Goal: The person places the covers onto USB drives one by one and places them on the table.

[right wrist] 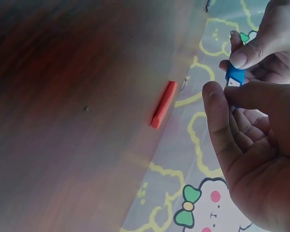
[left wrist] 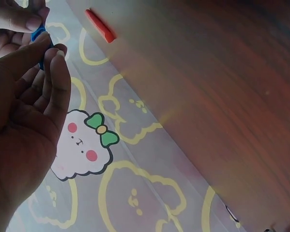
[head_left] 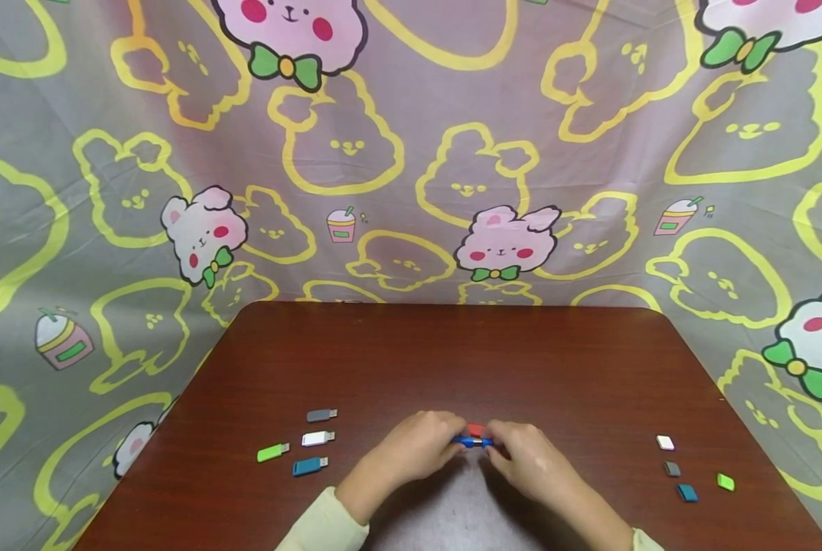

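Note:
Above the table's front middle, my left hand (head_left: 418,448) pinches a blue USB flash drive (right wrist: 235,75) between thumb and fingers. Its silver metal plug (right wrist: 233,83) shows, pointing toward my right hand (head_left: 531,458). That hand pinches a small blue cap (head_left: 489,441) right at the plug, mostly hidden behind the fingers in the right wrist view. Just beyond both hands lies a red, slim bar-shaped piece (right wrist: 164,105) on the table, partly covered by the hands in the head view.
Uncapped flash drives lie on the left: grey (head_left: 320,415), white (head_left: 318,438), bright green (head_left: 272,452) and teal (head_left: 310,466). Loose caps lie on the right: white (head_left: 665,442), grey (head_left: 672,469), teal (head_left: 687,493) and green (head_left: 725,482). Patterned cloth (head_left: 397,176) hangs around the brown table (head_left: 452,352).

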Demonstrator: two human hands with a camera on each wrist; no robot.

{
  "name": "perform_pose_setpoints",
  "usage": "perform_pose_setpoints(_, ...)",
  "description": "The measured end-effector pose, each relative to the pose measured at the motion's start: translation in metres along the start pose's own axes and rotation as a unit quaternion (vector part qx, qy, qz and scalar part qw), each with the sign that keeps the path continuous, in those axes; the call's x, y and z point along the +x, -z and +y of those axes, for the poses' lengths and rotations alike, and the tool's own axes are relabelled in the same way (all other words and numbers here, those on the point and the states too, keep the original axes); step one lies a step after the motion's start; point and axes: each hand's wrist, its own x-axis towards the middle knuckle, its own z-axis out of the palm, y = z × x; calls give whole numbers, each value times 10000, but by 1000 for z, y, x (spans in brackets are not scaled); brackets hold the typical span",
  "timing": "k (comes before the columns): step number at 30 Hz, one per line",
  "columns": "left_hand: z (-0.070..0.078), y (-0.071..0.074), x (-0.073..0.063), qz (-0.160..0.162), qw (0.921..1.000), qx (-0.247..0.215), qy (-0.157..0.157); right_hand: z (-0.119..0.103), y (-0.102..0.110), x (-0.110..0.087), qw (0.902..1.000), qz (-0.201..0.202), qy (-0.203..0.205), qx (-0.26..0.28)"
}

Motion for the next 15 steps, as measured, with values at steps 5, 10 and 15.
perform_pose_setpoints(5, 1, 0, 0, 86, 9999, 27, -84, 0, 0, 1, 10000, 9, 9, -34)
perform_pose_setpoints(10, 2, -3, 0, 144, 9996, -116, -219, -3, -3, 1, 9999, 52, 103, -60)
perform_pose_setpoints(15, 3, -3, 0, 250, 9991, 90, -345, -5, -4, 2, 9998, 128, 127, -46)
